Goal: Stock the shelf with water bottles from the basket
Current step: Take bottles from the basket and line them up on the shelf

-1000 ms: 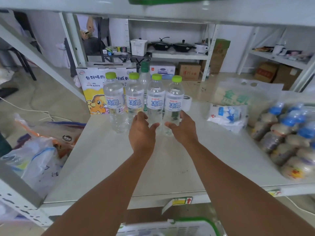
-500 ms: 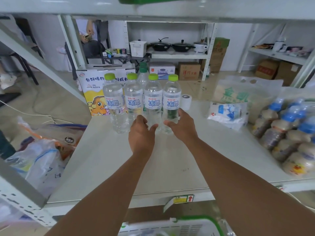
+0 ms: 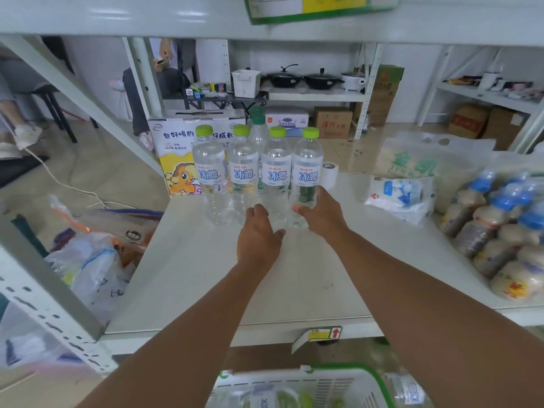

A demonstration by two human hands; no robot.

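Seen from the head camera, the right hand (image 3: 322, 214) is wrapped around the lower body of the rightmost water bottle (image 3: 306, 184), fingers curled on clear ribbed plastic, while the left hand (image 3: 259, 237) rests loosely open, holding nothing, just short of the neighbouring bottle (image 3: 276, 184). Four upright, lime-capped bottles stand in a row directly beyond both hands on the smooth pale shelf (image 3: 294, 284), long axes vertical. The white, green-rimmed basket (image 3: 303, 375) sits below and behind the wrists, bottles lying in it; either hand could likely reach back for one.
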